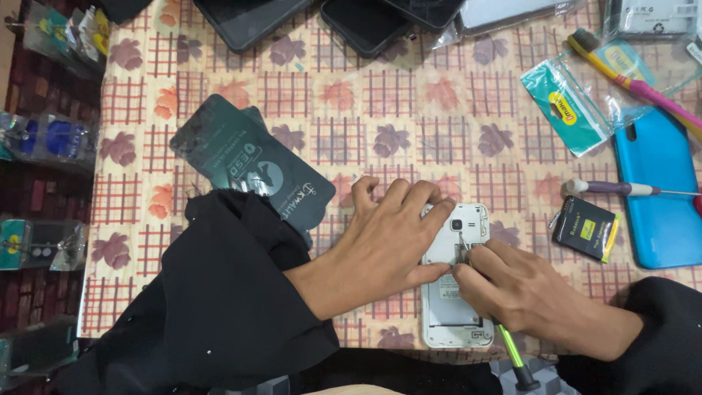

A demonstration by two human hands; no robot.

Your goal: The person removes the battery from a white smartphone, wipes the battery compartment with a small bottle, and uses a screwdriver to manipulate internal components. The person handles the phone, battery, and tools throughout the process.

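— What have your hands got hold of?

— My left hand is laid over the upper left part of a white phone that lies back-up on the worktop, its rear cover off and the battery bay bare. The fingers are curled loosely round its top and left edge, pressing it flat rather than lifting it.

— And the other one?

— My right hand is closed in a pinch on a screwdriver with a green shaft and a black end. The handle sticks out below my palm, toward me; the tip meets the phone just under the camera lens, beside my left fingertips. The two hands are touching there.

— Where is the phone on the worktop?

— Near the edge closest to me, a little right of the middle, on the cloth with the red checks and leaf pattern.

— What lies around it?

— Just to the right, a small black battery with a yellow end. Above that, a second screwdriver with a purple and white handle, its thin blade pointing right. Next to both lies a blue phone cover. Further back on the right are a teal plastic pouch and a toothbrush with a yellow and pink handle. To my left, a dark green flat packet is partly under my black sleeve. Dark phones line the far edge.
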